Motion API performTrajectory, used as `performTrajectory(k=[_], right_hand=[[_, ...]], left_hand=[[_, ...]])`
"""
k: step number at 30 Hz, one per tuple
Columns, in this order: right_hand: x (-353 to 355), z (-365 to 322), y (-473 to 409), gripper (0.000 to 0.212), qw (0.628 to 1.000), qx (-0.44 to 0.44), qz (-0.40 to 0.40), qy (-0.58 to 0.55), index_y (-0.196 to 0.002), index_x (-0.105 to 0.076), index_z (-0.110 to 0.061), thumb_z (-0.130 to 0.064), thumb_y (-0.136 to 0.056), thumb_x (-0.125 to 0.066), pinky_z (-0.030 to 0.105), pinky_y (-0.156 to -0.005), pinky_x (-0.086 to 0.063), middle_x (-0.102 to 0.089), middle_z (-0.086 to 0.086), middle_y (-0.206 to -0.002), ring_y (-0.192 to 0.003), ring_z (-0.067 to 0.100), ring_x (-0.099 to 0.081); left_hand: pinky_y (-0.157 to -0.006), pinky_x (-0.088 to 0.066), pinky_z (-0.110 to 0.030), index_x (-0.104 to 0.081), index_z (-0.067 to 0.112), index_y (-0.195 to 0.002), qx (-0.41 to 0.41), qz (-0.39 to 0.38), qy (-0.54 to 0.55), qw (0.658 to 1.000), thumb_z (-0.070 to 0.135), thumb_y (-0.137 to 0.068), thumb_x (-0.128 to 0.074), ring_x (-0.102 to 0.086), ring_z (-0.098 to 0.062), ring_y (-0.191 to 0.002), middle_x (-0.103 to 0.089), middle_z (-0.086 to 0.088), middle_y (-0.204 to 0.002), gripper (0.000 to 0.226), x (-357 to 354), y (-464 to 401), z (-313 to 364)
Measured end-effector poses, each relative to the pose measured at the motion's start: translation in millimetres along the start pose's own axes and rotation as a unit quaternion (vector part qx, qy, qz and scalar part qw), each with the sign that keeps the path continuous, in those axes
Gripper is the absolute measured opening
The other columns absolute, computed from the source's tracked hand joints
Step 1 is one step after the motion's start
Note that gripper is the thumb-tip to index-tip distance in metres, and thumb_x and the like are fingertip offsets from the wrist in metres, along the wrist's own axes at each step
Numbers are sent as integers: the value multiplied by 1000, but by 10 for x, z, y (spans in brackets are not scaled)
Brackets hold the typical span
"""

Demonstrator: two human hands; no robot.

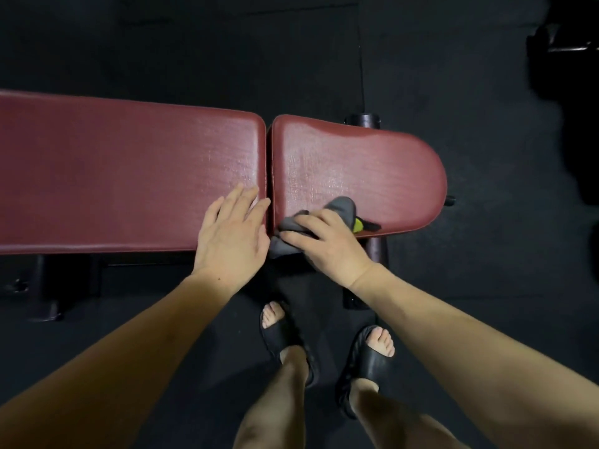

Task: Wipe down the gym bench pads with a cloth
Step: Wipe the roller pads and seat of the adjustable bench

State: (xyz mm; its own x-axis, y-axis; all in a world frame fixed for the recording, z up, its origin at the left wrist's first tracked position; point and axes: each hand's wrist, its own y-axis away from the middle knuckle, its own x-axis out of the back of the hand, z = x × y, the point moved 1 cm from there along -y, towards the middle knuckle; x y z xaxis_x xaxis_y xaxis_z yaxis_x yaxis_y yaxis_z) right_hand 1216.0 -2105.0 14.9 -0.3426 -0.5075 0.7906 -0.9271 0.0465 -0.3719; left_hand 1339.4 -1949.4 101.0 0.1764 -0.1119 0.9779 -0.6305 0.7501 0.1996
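A gym bench with two dark red pads lies across the view: a long back pad (123, 170) on the left and a shorter rounded seat pad (363, 166) on the right, with a narrow gap between them. My right hand (327, 244) presses a crumpled grey cloth (340, 209) with a yellow-green and black tag onto the near edge of the seat pad. My left hand (231, 234) rests flat, fingers spread, on the near right corner of the back pad, holding nothing. The seat pad's surface looks glossy.
The black bench frame (377, 254) and its feet stand below the pads on a dark rubber floor (486, 286). My feet in black slides (366, 361) are just in front of the bench. Dark equipment (570, 37) sits at the far right.
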Motion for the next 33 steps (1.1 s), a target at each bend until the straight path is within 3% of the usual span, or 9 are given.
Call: performTrajectory(k=[5, 7, 9, 13, 19, 22, 24, 28, 33], right_hand=[[281, 429, 362, 35, 996, 79, -23, 26, -115, -75, -10, -18, -109, -41, 42, -90, -44, -70, 15, -119, -105, 32, -53], [542, 743, 623, 28, 996, 86, -12, 32, -111, -77, -23, -20, -106, -49, 39, -86, -45, -71, 10, -111, -99, 26, -53], [688, 907, 777, 31, 996, -8, 27, -85, -105, -75, -39, -14, -95, -59, 31, -85, -46, -68, 3, -95, -95, 10, -54], [578, 710, 663, 27, 985, -159, 48, 38, -117, -74, -7, -3, -92, -65, 38, -93, -43, -67, 17, -121, -105, 26, -52], [284, 317, 288, 27, 999, -34, 36, 10, -118, -75, -10, -15, -98, -57, 42, -88, -45, -69, 14, -121, -103, 31, -52], [610, 676, 566, 27, 996, 40, 25, -71, -110, -76, -31, -18, -93, -58, 30, -84, -45, -72, 5, -104, -93, 17, -56], [792, 983, 777, 27, 993, -76, 91, -14, -110, -74, -35, -15, -95, -64, 23, -85, -46, -69, 0, -100, -92, 4, -56], [737, 1043, 893, 26, 925, -364, 103, 39, -117, -75, -19, -30, -99, -59, 42, -90, -47, -66, 5, -111, -97, 30, -58], [342, 449, 174, 25, 967, -240, 88, -4, -114, -76, -13, -22, -94, -63, 40, -87, -48, -69, 9, -113, -97, 31, -57]], left_hand=[[-125, -21, -45, -49, 17, -150, 5, -18, 6, 1000, 28, -100, -47, -23, -23, -155, -39, -5, -161, 51, -70, 123, 162], [-126, -20, -46, -49, 16, -150, 2, -23, 11, 1000, 28, -100, -46, -23, -23, -155, -38, -5, -162, 51, -76, 134, 262], [-126, -20, -46, -49, 15, -150, -1, -26, 7, 1000, 28, -101, -45, -23, -23, -155, -38, -5, -162, 51, -95, 133, 347], [-125, -21, -45, -49, 14, -150, -5, -20, 9, 1000, 28, -101, -45, -21, -23, -155, -39, -6, -162, 51, -121, 82, 470], [-124, -24, -46, -51, 13, -149, 8, -15, -3, 1000, 24, -98, -50, -25, -24, -154, -42, -7, -160, 51, -158, 25, 543], [-124, -23, -45, -50, 13, -149, -16, -19, -12, 1000, 23, -98, -51, -26, -25, -154, -42, -8, -159, 52, -166, -45, 651], [-125, -22, -46, -49, 13, -150, -32, -23, -16, 999, 24, -99, -50, -26, -25, -154, -42, -8, -159, 53, -179, -108, 749], [-125, -23, -47, -46, 13, -152, -17, -37, -16, 999, 26, -100, -47, -23, -25, -155, -39, -7, -161, 54, -222, -171, 852], [-125, -22, -46, -45, 14, -153, -9, -45, -23, 999, 26, -99, -47, -21, -22, -156, -36, -2, -163, 55, -234, -112, 766]])
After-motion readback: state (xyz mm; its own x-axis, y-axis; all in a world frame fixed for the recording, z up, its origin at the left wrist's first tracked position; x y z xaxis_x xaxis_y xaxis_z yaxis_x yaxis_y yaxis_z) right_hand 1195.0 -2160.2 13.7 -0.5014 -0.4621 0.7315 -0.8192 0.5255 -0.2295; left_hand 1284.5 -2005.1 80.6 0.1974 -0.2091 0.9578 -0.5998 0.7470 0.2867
